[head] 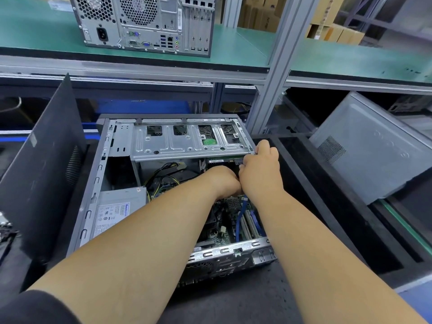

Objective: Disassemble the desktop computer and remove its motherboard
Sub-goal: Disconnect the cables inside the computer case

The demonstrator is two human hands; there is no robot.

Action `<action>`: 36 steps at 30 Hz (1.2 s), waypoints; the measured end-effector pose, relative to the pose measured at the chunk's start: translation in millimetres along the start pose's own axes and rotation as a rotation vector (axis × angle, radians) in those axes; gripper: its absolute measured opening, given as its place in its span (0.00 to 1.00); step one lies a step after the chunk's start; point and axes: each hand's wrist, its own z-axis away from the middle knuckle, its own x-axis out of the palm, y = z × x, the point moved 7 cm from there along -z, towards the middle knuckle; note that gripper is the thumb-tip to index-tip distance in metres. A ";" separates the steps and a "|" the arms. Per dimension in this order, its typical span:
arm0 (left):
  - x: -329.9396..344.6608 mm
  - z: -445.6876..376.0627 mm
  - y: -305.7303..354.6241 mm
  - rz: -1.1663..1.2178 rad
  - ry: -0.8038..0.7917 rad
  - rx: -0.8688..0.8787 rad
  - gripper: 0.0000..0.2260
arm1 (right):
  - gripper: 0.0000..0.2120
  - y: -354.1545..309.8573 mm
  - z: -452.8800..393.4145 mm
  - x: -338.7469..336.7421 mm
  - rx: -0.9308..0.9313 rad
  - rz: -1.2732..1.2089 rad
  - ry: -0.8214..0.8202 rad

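Note:
An open desktop computer case [93,183] lies on its side on a black mat. Its motherboard [224,228] shows at the bottom right, with a blue cable [242,213] across it. A silver power supply [117,211] sits at the left, with yellow and black wires [163,176] beside it. A metal drive cage [187,141] spans the far end. My left hand [224,181] reaches deep inside under the cage, fingers curled and hidden. My right hand [261,169] grips the cage's right edge, thumb on top.
A black side panel [46,164] leans at the left of the case. A second desktop tower [149,22] stands on the green shelf above. A grey case [374,148] lies tilted at the right. A vertical aluminium post [273,66] rises behind the case.

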 end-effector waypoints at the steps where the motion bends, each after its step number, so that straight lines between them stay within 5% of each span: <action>1: 0.5 -0.6 -1.8 0.029 0.006 -0.011 0.03 | 0.07 0.3 0.1 -0.4 0.008 -0.019 -0.001; 8: -6.7 -13.2 -25.7 0.740 0.133 -0.274 0.10 | 0.07 0.9 0.4 -0.2 0.008 -0.057 -0.019; 14: -6.6 -23.2 -26.3 0.737 0.150 -0.249 0.03 | 0.14 7.1 5.5 -2.3 0.019 -0.174 0.003; 19: -8.8 -21.6 -21.5 0.522 0.064 -0.147 0.05 | 0.13 5.3 8.2 -5.6 -0.053 -0.118 0.037; 22: -2.6 -2.9 -13.1 0.171 -0.096 -0.094 0.12 | 0.13 2.9 9.0 -5.1 -0.070 -0.086 0.036; 27: -11.1 24.0 -12.4 -0.302 -0.113 -0.006 0.08 | 0.11 0.6 8.7 -6.0 -0.094 -0.056 0.031; 32: -20.0 34.3 -43.2 -0.497 -0.144 -0.108 0.25 | 0.10 -15.0 10.1 -2.9 -0.259 -0.101 -0.069; 36: -31.4 26.6 -67.0 -0.519 -0.072 -0.132 0.22 | 0.05 -38.4 22.3 11.4 -0.464 -0.250 -0.291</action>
